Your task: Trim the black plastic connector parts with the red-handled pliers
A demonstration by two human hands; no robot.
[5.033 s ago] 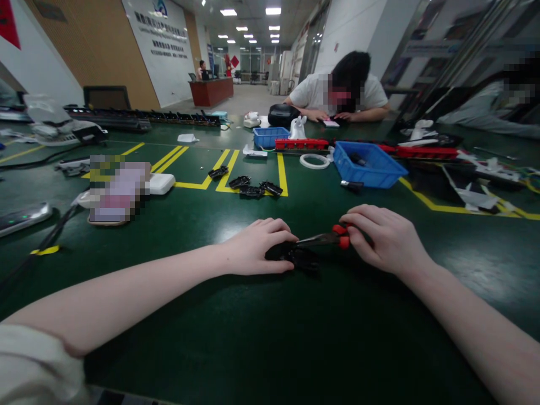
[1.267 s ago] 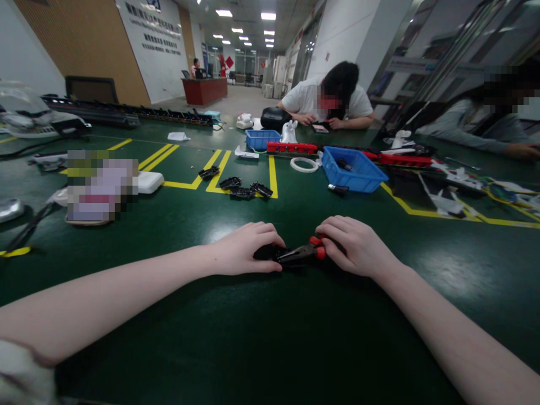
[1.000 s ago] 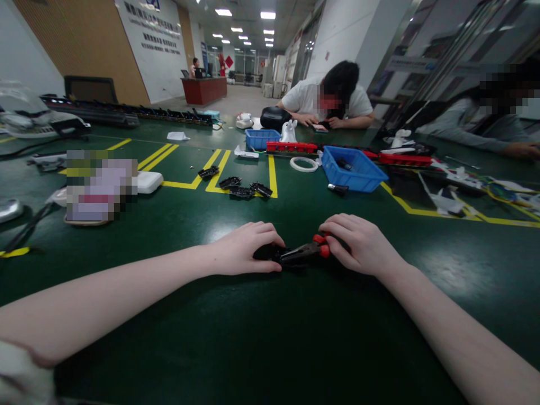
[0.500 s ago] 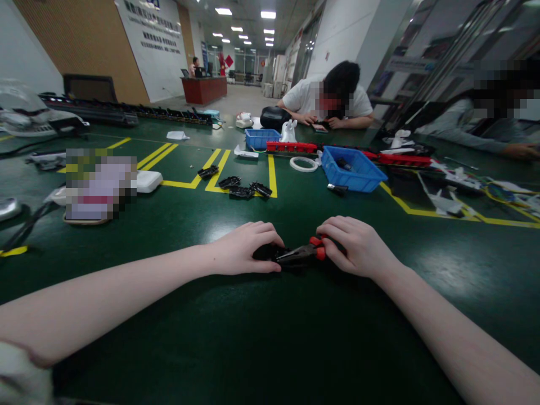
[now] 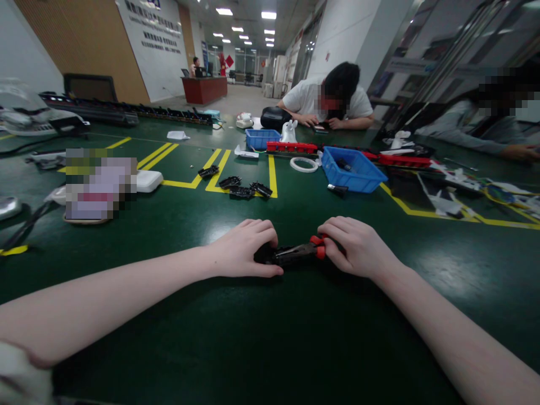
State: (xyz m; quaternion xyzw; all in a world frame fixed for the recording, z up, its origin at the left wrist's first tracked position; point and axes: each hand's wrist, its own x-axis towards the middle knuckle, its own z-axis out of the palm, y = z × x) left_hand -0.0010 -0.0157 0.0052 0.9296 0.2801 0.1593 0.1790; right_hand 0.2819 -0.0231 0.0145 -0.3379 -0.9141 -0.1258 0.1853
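Our right hand (image 5: 358,246) pinches red-handled metal pliers (image 5: 301,251) toward nine o'clock. Our left hand (image 5: 242,250) curves its fingers round a slim black part (image 5: 287,262), pinching unclear.

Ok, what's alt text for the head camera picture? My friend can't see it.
A person's right hand holds red-handled pliers at a black part by their left hand, on a green table; black pieces and blue bins lie beyond.

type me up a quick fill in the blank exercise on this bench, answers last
1. The right hand holds dark metal pliers with ____ handles.
2. Near the yellow tape lines lie ____ small black ridged plastic parts.
3. A flat white ring lies just left of the larger ____ plastic bin.

Answers: red; four; blue
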